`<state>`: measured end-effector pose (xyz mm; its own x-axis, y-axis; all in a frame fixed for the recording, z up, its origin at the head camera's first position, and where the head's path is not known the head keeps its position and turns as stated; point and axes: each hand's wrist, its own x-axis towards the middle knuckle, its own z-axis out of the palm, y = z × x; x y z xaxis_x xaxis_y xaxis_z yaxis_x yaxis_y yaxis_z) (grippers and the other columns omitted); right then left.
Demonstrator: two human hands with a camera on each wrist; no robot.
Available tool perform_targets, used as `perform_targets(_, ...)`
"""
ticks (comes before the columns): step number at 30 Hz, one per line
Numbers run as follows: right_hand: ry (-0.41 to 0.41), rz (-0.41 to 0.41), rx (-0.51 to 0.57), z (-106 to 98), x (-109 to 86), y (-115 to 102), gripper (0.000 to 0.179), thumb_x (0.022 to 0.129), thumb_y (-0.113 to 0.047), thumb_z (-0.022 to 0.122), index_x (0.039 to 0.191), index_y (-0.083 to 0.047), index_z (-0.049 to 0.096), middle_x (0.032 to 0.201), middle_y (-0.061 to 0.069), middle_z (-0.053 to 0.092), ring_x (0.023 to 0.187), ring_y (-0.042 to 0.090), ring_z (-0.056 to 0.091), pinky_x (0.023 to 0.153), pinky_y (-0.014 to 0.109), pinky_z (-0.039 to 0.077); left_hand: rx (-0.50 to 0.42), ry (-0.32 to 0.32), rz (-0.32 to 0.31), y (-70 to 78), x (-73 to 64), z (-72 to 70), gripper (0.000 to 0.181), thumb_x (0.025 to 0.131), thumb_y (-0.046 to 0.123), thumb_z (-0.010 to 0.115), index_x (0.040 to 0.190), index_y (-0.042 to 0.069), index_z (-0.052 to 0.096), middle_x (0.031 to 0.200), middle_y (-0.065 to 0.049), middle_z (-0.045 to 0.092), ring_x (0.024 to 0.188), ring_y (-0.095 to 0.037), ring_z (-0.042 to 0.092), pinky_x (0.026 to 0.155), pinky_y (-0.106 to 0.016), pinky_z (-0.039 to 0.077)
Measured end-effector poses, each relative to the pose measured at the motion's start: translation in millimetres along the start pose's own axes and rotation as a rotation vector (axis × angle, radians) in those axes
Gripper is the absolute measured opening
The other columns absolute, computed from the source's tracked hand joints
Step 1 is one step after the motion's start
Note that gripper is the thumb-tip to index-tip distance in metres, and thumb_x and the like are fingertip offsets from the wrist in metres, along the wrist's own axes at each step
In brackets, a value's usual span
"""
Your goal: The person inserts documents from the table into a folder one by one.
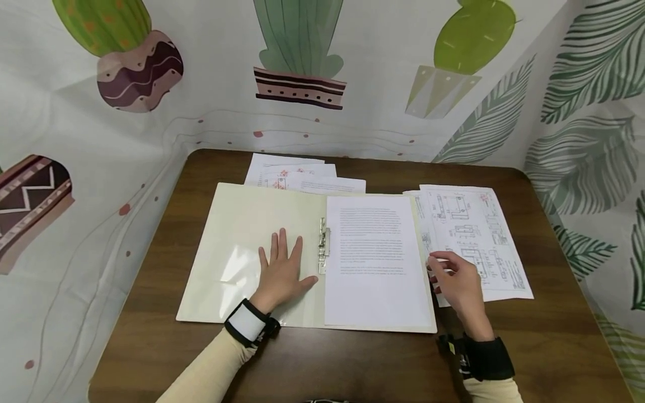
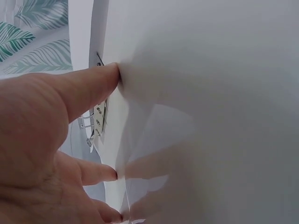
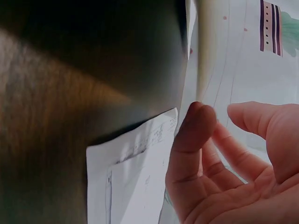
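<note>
A cream file folder lies spread out on the table, with a metal clip mechanism along its spine. White sheets, the top one a printed page, rest on its right half. My left hand lies on the inner left cover, fingers spread; in the left wrist view its thumb touches the glossy surface near the clip. Beside the folder's right edge is my right hand, fingers loosely bent. In the right wrist view its thumb stands apart from the index finger, whose tip is right at the folder's edge.
Sheets with technical drawings lie to the right of the folder, partly under my right hand. More papers, some with red marks, stick out behind the folder. The brown wooden table meets a plant-patterned cloth at the back.
</note>
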<state>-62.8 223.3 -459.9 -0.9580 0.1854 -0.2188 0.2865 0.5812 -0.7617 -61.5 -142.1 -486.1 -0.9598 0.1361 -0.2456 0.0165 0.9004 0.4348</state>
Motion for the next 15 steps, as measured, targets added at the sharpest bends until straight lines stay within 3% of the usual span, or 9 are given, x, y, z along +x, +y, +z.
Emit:
perform_targets(9, 0.048, -0.011, 0.037, -16, 3.1, 7, 0.037, 0.104, -0.031, 0.062, 0.128, -0.003, 0.068, 0.107, 0.023, 0.074, 0.074, 0.026, 0.073, 0.059, 0.035, 0.06, 0.025, 0.023, 0.005, 1.2, -4.4, 0.3, 0.098, 0.088, 0.047, 0.078, 0.16, 0.001, 0.03, 0.167, -0.031, -0.004, 0.154, -0.046, -0.009, 0.116, -0.072, -0.005)
perform_targets(15, 0.103, 0.009, -0.003, -46, 15.6, 19, 0.042, 0.105, -0.033, 0.058, 0.135, -0.004, 0.064, 0.115, 0.025, 0.072, 0.079, 0.025, 0.074, 0.061, 0.032, 0.06, 0.045, 0.051, 0.015, 3.8, -1.9, 2.2, 0.098, 0.086, 0.046, 0.08, 0.159, 0.0, 0.034, 0.167, -0.032, -0.002, 0.154, -0.048, -0.008, 0.116, -0.073, -0.006)
